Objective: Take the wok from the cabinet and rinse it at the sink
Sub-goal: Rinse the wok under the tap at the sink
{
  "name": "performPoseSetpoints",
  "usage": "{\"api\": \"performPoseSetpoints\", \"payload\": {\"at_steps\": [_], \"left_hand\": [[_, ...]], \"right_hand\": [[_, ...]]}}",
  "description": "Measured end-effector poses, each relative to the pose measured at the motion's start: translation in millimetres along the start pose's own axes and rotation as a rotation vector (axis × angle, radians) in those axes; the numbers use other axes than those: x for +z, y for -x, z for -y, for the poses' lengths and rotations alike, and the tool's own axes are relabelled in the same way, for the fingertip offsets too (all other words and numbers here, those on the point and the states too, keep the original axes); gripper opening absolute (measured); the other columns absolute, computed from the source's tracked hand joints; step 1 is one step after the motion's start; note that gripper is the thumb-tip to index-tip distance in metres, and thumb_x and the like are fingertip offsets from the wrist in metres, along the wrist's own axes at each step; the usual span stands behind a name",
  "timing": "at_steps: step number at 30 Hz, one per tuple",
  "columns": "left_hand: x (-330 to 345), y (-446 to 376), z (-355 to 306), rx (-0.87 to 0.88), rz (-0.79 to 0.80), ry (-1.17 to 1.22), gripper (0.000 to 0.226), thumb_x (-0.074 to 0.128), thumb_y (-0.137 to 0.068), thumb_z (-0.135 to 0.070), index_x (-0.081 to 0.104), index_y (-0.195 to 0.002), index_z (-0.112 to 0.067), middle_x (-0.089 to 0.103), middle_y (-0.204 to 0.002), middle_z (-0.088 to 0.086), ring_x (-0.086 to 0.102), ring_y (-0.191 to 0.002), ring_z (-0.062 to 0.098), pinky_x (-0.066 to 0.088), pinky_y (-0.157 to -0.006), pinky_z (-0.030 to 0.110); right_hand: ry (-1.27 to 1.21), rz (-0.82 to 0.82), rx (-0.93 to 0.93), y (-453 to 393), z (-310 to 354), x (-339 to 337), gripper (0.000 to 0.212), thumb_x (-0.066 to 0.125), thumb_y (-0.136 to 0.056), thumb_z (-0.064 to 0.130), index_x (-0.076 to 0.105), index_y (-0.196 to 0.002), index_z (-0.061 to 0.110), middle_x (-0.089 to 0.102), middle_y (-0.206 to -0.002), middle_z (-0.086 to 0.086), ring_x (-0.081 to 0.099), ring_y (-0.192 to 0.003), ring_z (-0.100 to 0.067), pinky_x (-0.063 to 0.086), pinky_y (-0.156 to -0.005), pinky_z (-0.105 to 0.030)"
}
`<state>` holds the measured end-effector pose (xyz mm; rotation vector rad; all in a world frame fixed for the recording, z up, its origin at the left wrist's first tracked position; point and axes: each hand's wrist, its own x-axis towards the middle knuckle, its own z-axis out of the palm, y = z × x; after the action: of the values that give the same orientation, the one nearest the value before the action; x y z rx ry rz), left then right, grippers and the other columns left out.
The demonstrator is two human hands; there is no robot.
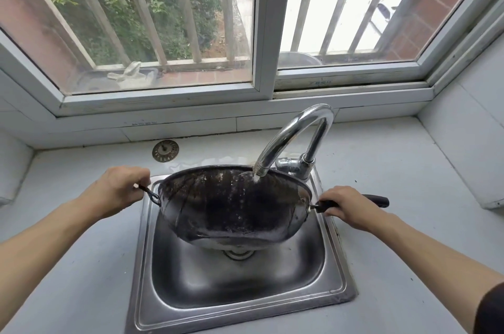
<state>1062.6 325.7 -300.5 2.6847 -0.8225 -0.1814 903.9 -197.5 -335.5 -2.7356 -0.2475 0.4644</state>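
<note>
I have the wok (234, 205) held over the sink (240, 303), tilted so its dark, wet inside faces me. My left grip (117, 191) is closed on the small loop handle (149, 194) at the wok's left rim. My right grip (346, 208) is wrapped around the long black handle (377, 201), whose end sticks out past my knuckles to the right. Both forearms reach in from the lower corners, wrists fairly straight, backs of the hands up.

Between my grips, the wok spans nearly the full width of the basin; its rim ends sit over the sink's left and right edges. Its low edge hangs just above the drain (238, 253). The curved tap (294, 137) arches over the far rim, closer to my right grip, and water from its spout strikes the inside of the wok. That spout is very near the rim, so there is little room upward there.

Outside each grip the grey surface (81, 265) is bare and wide. Beyond my left grip a round metal strainer (165, 151) lies on the surface near the back wall. The near half of the basin below the wok is open.
</note>
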Motion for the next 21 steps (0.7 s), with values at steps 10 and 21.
{"api": "performPoseSetpoints", "payload": {"at_steps": [10,21], "left_hand": [[-6.4,17.9,18.5,-0.036,-0.033,-0.001,0.032,0.067,-0.062,0.006,0.057,-0.076,-0.021,0.062,-0.071,-0.012,0.058,-0.063,0.024,0.050,-0.054,0.034],[-7.9,26.1,26.9,-0.050,-0.048,-0.021,0.033,0.069,-0.061,0.007,0.059,-0.074,-0.022,0.062,-0.067,-0.009,0.058,-0.059,0.021,0.050,-0.054,0.034]], "right_hand": [[0.017,-0.017,-0.056,-18.9,19.3,-5.7,0.014,0.072,-0.080,0.017,0.066,-0.092,0.018,0.060,-0.080,0.010,0.053,-0.079,-0.013,0.041,-0.073,-0.028],[0.036,-0.015,-0.084,-25.9,29.0,-6.7,0.014,0.073,-0.078,0.016,0.065,-0.090,0.017,0.060,-0.078,0.010,0.049,-0.076,-0.011,0.034,-0.068,-0.024]]}}
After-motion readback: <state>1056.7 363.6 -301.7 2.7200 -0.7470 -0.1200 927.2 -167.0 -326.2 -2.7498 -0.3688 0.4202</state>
